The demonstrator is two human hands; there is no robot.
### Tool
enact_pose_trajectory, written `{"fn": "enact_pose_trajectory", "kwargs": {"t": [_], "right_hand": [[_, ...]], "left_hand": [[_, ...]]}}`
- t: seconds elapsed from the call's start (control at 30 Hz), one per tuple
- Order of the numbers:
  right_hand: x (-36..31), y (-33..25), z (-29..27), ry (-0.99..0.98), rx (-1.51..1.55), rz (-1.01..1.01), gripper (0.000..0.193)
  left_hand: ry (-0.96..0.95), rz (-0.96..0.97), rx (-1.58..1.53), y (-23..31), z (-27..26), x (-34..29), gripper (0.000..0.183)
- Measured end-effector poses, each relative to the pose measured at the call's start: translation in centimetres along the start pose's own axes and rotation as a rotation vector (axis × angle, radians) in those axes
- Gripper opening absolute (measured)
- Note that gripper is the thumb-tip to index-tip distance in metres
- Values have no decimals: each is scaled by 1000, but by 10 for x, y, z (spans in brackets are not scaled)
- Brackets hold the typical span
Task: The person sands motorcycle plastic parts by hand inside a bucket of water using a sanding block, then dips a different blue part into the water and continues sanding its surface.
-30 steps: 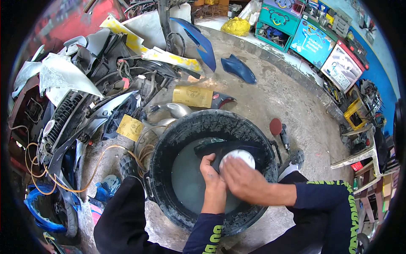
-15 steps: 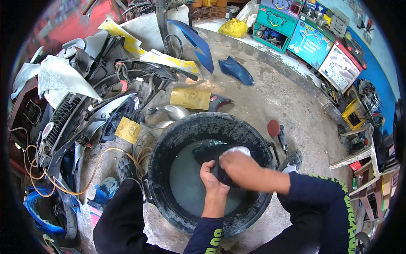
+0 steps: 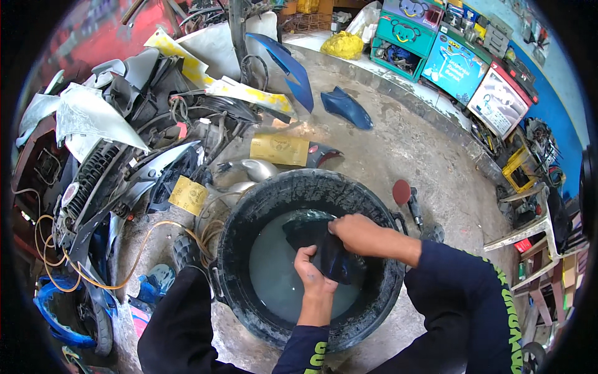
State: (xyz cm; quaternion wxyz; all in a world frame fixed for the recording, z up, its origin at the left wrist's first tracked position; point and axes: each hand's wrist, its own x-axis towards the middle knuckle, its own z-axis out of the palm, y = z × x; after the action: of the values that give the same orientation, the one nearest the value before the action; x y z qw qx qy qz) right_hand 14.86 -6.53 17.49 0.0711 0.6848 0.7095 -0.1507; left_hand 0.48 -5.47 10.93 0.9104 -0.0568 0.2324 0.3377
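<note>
A black tub (image 3: 233,274) of cloudy grey water (image 3: 274,280) stands between my knees. Over the water is a dark, wet, curved plastic panel (image 3: 339,258), apparently a motorcycle body part. My left hand (image 3: 314,274) grips its near left side, thumb pointing up and the other fingers hidden beneath. My right hand (image 3: 361,237) is closed against the panel's upper right part, knuckles up. Whatever lies under its fingers is hidden.
Motorcycle fairings and parts (image 3: 99,118) are heaped at left, with an orange hose (image 3: 146,249) below. Yellow sandpaper sheets (image 3: 279,149) and blue panels (image 3: 346,107) lie beyond the tub. To its right are a disc sander (image 3: 402,192) and a white plastic chair (image 3: 529,234).
My right hand has shifted slightly on the panel, uncovering more of its dark surface. A white patch seen by that hand earlier no longer shows. My left hand keeps its grip.
</note>
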Motion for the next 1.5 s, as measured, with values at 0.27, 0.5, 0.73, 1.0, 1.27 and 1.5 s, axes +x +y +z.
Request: {"fn": "enact_pose_trajectory", "kwargs": {"t": [0.27,0.5,0.73,1.0,1.27,1.5], "right_hand": [[8,4,-1,-22,-42,55,26],[15,7,-4,3,-24,61,28],[11,3,-3,-4,-23,1,30],[0,-9,1,65,-64,-143,12],[8,-6,-4,-3,-59,-2,25],[10,-7,-2,0,-87,26,20]], "left_hand": [[-32,-29,-8,-2,0,-1,42],[-8,1,18,0,1,-1,45],[-29,34,-7,-3,-10,4,48],[8,49,4,-2,-7,-2,47],[-49,33,-45,-2,-10,0,46],[-39,23,-44,1,-11,-2,46]]}}
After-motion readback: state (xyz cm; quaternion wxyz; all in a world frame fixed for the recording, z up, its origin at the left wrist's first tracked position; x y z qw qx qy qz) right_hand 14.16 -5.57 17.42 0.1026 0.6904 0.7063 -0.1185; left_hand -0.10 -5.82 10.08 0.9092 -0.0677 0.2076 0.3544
